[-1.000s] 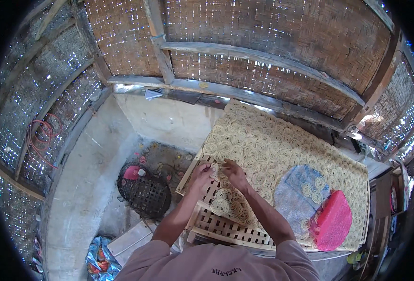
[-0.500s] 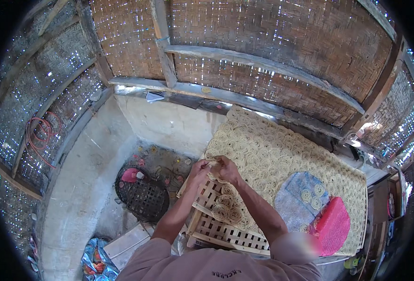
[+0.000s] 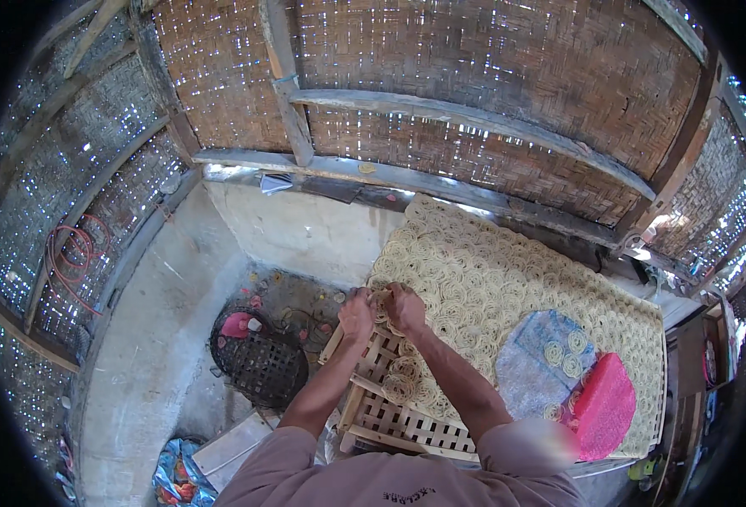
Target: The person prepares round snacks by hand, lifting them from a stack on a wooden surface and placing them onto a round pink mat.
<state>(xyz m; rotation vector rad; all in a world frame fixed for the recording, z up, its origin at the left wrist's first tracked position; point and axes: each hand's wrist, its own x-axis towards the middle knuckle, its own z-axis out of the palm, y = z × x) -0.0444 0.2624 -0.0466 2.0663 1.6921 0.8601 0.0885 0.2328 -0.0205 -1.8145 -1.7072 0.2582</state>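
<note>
Both of my hands are close together over the near left end of a slatted bamboo rack point(image 3: 419, 429). Pale yellow coils of noodle-like strands point(image 3: 491, 279) cover most of the rack. Between the fingers of my left hand point(image 3: 356, 316) and my right hand point(image 3: 405, 309) is one such coil point(image 3: 381, 296), mostly hidden by them. The fingers of both hands are closed on it. Just nearer me, several coils point(image 3: 403, 378) lie bunched on the slats, and bare bamboo lattice shows beside them.
On the coils at the right lie a bluish-grey sheet point(image 3: 529, 363) with a few coils and a pink piece point(image 3: 605, 410). A dark woven basket point(image 3: 263, 363) stands on the floor at left, near a blue plastic bag point(image 3: 179, 477). A woven bamboo wall point(image 3: 474, 55) rises behind.
My hands have shifted slightly, and the right has come in a little to the left and lower. The coil stays between them. The whole view has moved slightly.
</note>
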